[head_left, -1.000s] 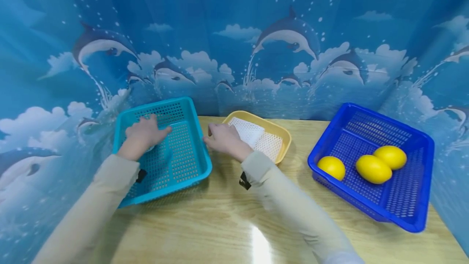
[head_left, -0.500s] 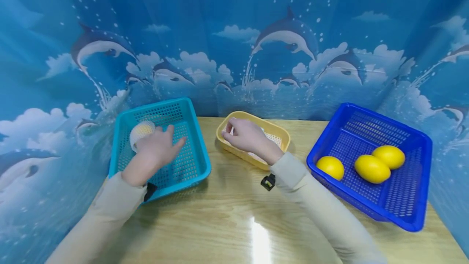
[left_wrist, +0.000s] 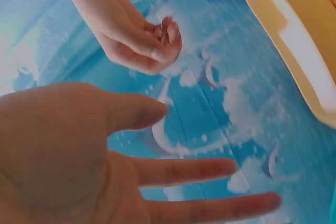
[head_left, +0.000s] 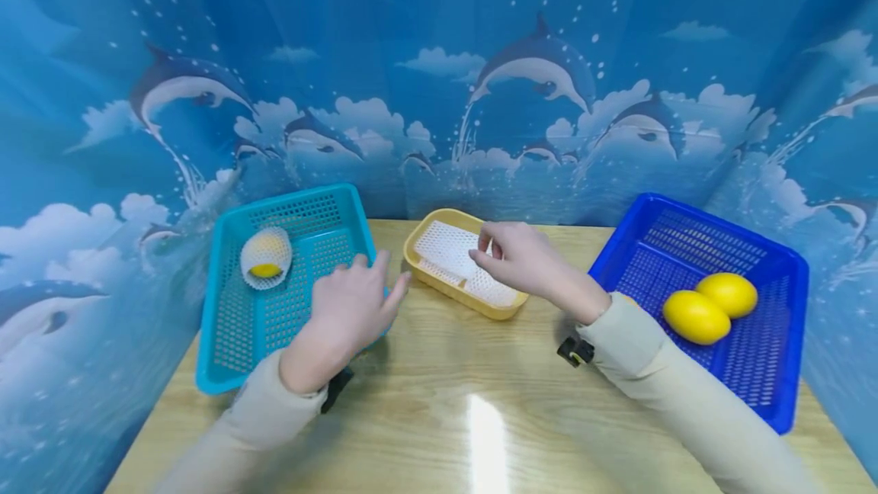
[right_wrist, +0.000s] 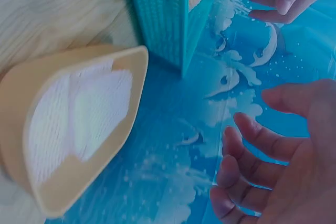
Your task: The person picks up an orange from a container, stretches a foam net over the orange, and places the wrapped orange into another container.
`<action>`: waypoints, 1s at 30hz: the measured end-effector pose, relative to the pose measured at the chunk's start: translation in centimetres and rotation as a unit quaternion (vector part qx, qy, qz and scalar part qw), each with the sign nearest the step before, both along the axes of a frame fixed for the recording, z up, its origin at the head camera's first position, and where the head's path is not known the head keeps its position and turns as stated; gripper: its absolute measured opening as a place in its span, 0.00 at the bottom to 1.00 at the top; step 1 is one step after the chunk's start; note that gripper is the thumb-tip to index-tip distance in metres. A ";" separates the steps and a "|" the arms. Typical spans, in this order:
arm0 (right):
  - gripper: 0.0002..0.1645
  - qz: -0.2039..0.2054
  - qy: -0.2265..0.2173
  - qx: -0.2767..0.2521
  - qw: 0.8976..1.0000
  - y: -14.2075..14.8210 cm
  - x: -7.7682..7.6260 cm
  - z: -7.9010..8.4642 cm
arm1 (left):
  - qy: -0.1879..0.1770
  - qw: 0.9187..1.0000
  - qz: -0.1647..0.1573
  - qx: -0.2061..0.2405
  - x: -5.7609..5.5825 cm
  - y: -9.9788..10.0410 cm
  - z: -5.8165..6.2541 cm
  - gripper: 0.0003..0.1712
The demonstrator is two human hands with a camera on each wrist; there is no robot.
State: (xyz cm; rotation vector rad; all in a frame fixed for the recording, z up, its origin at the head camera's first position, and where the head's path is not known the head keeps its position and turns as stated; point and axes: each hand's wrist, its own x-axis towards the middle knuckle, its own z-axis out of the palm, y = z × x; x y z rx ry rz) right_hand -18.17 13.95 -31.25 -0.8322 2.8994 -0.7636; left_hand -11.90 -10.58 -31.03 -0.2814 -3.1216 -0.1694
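Note:
My left hand [head_left: 350, 307] hovers over the right side of the teal basket [head_left: 226, 341], its fingers spread and holding nothing. In that basket's upper left lies a yellow fruit in a white foam net [head_left: 266, 258], its yellow end showing. My right hand [head_left: 524, 258] is above the right end of a small yellow basket [head_left: 504, 312], fingers loosely bent with nothing between them, as the right wrist view also shows. White foam nets [head_left: 449, 246] lie flat inside the small basket. Two bare yellow fruits [head_left: 696, 317] sit in the blue basket [head_left: 789, 341]; my right sleeve covers most of its left part.
The wooden table [head_left: 425, 418] carries all three baskets, with the small one between the other two. Behind them hangs a blue dolphin-print curtain [head_left: 439, 97], close to the baskets' back edges.
My left hand has left the netted fruit, uncovering it, and moved right and toward me. My right hand has moved right from the teal basket's edge across the small basket.

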 end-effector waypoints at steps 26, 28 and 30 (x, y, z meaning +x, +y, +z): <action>0.19 -0.164 -0.055 0.072 0.982 15.7 0.3 -2.6 | 0.397 0.899 -0.180 0.053 -3.4 12.3 -4.9 0.24; 0.20 -0.171 -0.066 0.080 0.980 17.1 0.3 -3.2 | 0.403 0.893 -0.189 0.061 -3.7 13.2 -5.1 0.23; 0.22 -0.176 -0.083 0.094 0.976 18.3 0.4 -3.7 | 0.407 0.890 -0.195 0.062 -4.0 14.1 -5.5 0.22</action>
